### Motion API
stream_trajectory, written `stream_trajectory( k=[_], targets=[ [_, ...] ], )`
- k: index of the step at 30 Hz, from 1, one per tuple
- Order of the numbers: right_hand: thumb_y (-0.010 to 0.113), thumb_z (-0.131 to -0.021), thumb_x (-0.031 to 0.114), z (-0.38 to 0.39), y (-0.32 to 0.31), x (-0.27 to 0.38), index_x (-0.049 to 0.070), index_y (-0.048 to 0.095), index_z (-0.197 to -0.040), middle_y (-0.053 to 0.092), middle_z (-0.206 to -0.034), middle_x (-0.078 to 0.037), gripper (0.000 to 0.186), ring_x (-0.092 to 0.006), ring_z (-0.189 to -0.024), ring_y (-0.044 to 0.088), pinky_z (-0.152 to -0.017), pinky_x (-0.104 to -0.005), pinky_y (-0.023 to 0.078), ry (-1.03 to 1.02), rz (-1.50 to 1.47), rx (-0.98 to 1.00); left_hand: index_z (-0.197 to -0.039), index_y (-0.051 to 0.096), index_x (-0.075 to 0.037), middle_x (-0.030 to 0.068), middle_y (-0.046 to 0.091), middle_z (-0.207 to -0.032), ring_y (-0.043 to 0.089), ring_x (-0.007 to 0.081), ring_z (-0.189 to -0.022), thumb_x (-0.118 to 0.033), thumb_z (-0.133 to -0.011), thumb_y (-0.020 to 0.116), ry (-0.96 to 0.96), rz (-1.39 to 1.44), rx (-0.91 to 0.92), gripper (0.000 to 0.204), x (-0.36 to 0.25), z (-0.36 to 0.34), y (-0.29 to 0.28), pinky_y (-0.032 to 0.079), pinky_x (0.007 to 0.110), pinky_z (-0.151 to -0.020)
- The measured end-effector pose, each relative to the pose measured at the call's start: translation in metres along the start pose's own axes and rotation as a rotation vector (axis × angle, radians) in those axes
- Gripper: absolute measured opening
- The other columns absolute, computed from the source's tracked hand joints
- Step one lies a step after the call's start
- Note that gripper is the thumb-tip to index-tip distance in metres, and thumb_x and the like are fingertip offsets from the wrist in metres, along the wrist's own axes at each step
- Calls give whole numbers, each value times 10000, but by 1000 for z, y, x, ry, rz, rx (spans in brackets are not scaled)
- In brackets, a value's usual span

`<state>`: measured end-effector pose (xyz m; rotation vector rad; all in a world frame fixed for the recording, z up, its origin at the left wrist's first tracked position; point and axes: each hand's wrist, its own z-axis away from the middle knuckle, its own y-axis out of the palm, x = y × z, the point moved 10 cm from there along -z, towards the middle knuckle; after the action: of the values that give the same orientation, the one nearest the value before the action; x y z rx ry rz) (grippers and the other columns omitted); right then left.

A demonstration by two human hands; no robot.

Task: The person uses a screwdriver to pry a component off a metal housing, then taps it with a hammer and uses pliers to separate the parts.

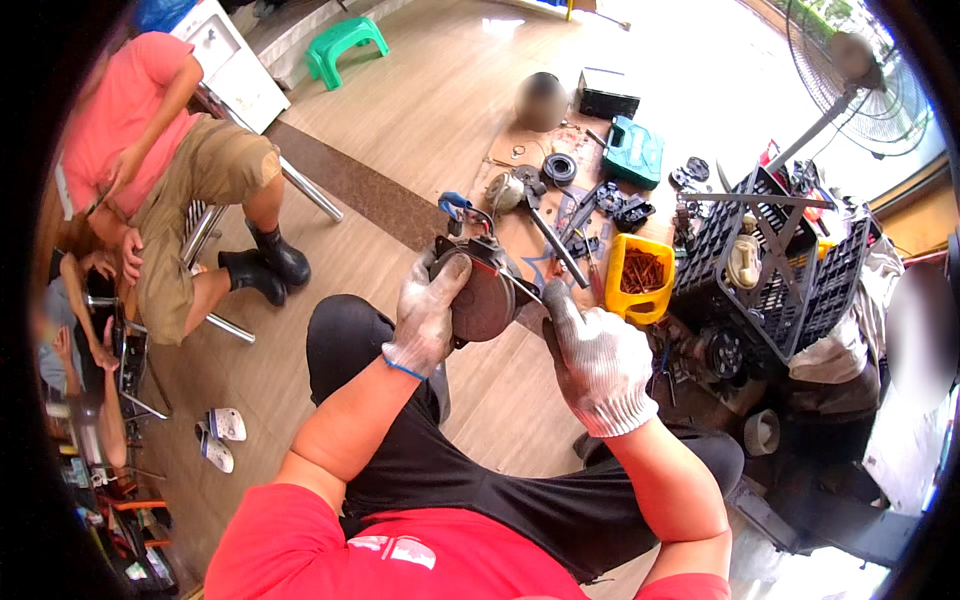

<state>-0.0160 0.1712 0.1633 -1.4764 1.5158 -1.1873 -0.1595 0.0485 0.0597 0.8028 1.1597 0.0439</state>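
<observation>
My left hand (425, 310), in a whitish work glove, grips a round, dark metal part (482, 305) over my lap. It looks like a small motor housing, with wires and a blue connector (455, 201) at its top. The thumb lies across its upper face. My right hand (600, 365), gloved too, is closed just right of the part. A thin, light edge runs from the part toward its fingertips. Whether that belongs to the part or to a tool cannot be made out.
Ahead, a cardboard sheet carries loose machine parts, a black ring (559, 169) and a teal tool case (633, 152). A yellow container (627, 304) of rusty screws stands beside a black plastic crate (745, 270). A fan (855, 60) stands far right. Another person (190, 150) sits at left, near a green stool (345, 40).
</observation>
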Motion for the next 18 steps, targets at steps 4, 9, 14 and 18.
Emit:
stream_trajectory(
  k=[4, 9, 14, 18],
  targets=[
    [660, -950, 252, 0, -5, 2, 120, 625, -1321, 630, -693, -57, 396, -243, -603, 666, -495, -396, 515, -24, -15, -34, -1316, 587, -31, 98, 703, -1197, 718, 235, -1057, -245, -1023, 700, -84, 186, 32, 380, 5, -4, 5, 605, 413, -946],
    [694, -951, 240, -3, -15, 0, 136, 632, -1304, 647, -743, -87, 373, -288, -659, 672, -565, -420, 523, 34, -156, -23, -1336, 579, -41, 101, 701, -1218, 718, 238, -1071, -268, -1035, 680, -125, 262, 72, 391, 5, -3, 9, 602, 428, -961],
    [676, -970, 272, -4, -15, -1, 135, 620, -1291, 641, -746, -88, 353, -307, -662, 671, -572, -431, 524, 35, -258, 45, -1326, 577, -27, 105, 704, -1212, 718, 230, -1066, -263, -1004, 725, -15, 83, 49, 426, -7, 0, 8, 597, 406, -963],
    [676, -971, 280, -6, -17, -6, 141, 638, -1271, 636, -741, -92, 333, -313, -663, 673, -572, -437, 527, 40, -276, 100, -1318, 570, -8, 106, 704, -1197, 712, 209, -1055, -269, -978, 758, 62, -56, 50, 468, -13, 2, 7, 587, 372, -958]
  ],
)
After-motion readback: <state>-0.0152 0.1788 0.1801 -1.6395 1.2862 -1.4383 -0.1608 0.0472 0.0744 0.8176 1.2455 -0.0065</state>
